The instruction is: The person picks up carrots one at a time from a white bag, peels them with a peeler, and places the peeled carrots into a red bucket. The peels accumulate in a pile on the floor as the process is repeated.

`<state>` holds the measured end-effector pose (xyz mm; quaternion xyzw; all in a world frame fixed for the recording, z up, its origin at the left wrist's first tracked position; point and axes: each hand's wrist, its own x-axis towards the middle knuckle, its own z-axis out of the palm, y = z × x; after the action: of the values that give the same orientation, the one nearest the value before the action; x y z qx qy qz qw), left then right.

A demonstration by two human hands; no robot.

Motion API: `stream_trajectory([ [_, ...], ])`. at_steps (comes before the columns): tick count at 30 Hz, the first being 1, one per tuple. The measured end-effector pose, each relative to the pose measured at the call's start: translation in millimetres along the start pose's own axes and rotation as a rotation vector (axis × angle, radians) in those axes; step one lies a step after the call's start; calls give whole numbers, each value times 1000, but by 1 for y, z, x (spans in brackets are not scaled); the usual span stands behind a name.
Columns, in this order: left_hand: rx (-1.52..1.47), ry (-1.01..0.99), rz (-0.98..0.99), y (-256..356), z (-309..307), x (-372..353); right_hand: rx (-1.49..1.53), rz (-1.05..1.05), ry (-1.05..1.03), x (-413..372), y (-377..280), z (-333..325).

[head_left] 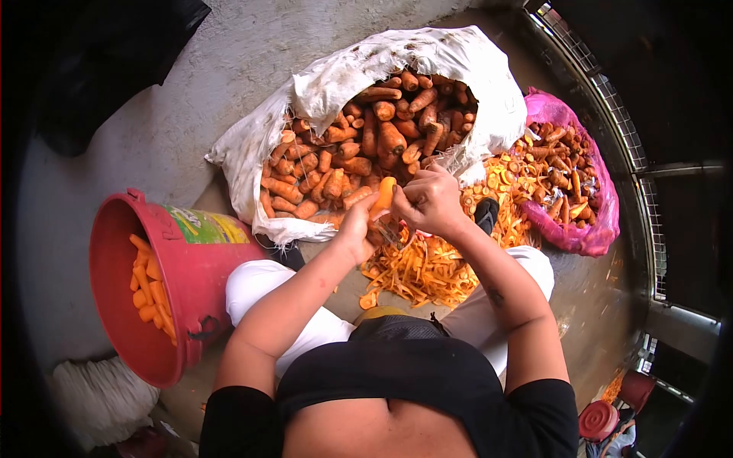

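Observation:
A smooth, bright orange carrot (384, 197) is held upright in my left hand (359, 229), its fingers closed round the lower part. Right beside it, my right hand (429, 200) has its fingers curled closed near the carrot; a thin object seems to be between the hands, too small to name. Just beyond both hands, a white sack (492, 84) lies open, full of unpeeled carrots (389, 139). Below the hands, a heap of orange peelings (427, 271) lies on the floor between my knees.
A red bucket (202, 267) with peeled carrots (150, 294) lies tilted at the left. A pink sack (607, 206) of carrot pieces stands at the right, next to more peelings and slices (500, 179). Dark cloth hangs at upper left. Another person (622, 439) is partly visible at lower right.

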<state>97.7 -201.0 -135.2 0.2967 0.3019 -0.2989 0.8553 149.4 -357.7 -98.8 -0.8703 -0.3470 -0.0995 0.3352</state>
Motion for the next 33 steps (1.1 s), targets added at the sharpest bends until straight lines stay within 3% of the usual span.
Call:
stream_trajectory([
  [11, 61, -139, 9, -3, -3, -5, 86, 57, 10, -7, 12, 8],
  [17, 50, -105, 43, -1, 10, -13, 163, 8, 64, -5, 9, 8],
  [20, 58, -139, 7, -1, 3, -7, 108, 99, 62, -5, 15, 5],
  [21, 155, -167, 98, -2, 5, -14, 64, 272, 39, -8, 38, 6],
  [23, 223, -251, -67, -4, -2, -25, -22, 661, -49, 1, 65, -23],
  [24, 214, -326, -118, -4, -4, -30, -414, 433, -78, -7, 96, -28],
  [25, 198, -354, -113, 1, -4, -31, -445, 539, 47, -10, 101, -35],
  [26, 176, -378, -107, 5, -3, -34, -500, 757, -29, -8, 109, -42],
  [28, 143, -368, -80, 7, -2, -35, -384, 630, 265, -10, 101, -47],
  [32, 121, -269, -17, 10, -5, -19, 53, 610, 92, -2, 60, -42],
  [33, 106, -216, -6, 8, -8, -12, 8, 515, 1, -1, 53, -39],
])
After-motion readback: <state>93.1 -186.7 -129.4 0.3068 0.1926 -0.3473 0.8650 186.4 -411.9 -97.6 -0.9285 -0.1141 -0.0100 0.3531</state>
